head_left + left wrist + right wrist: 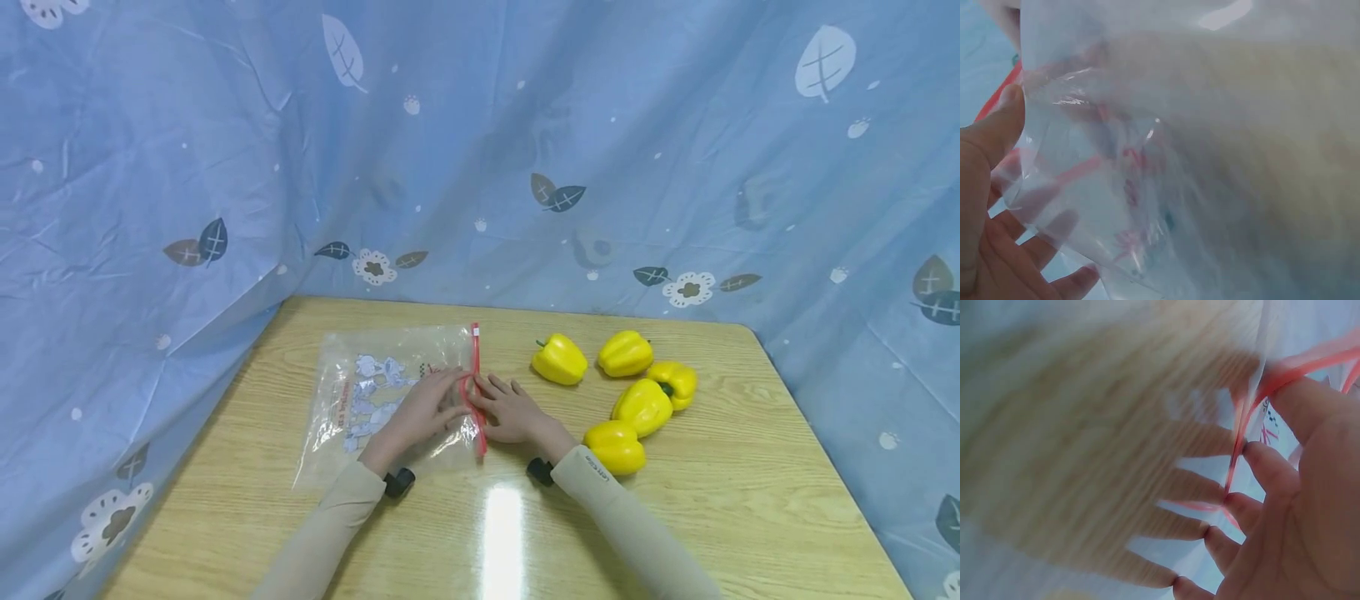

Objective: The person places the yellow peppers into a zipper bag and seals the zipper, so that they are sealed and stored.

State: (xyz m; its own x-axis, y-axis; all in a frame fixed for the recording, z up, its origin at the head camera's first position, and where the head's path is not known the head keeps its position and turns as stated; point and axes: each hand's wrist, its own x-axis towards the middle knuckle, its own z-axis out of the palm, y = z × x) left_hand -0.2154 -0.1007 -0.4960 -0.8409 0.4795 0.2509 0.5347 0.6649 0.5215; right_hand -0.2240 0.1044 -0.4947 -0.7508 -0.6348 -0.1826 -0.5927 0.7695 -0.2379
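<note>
A clear plastic zip bag (330, 392) with printed figures lies flat on the table, its red zip strip (481, 443) toward the right. My left hand (420, 412) is over the bag near the strip and pinches the film by the mouth; in the left wrist view, its thumb (1007, 119) is at the film's edge and some fingers show through the plastic. My right hand (516, 412) holds the red edge from the other side, its thumb (1310, 406) against the strip. Between the hands the two red edges stand slightly apart.
Several yellow bell peppers (560, 360) lie right of the bag; one pepper (617, 447) is close beside the right sleeve. The wooden table (750, 500) ends at a blue patterned curtain (480, 150) behind and at the sides.
</note>
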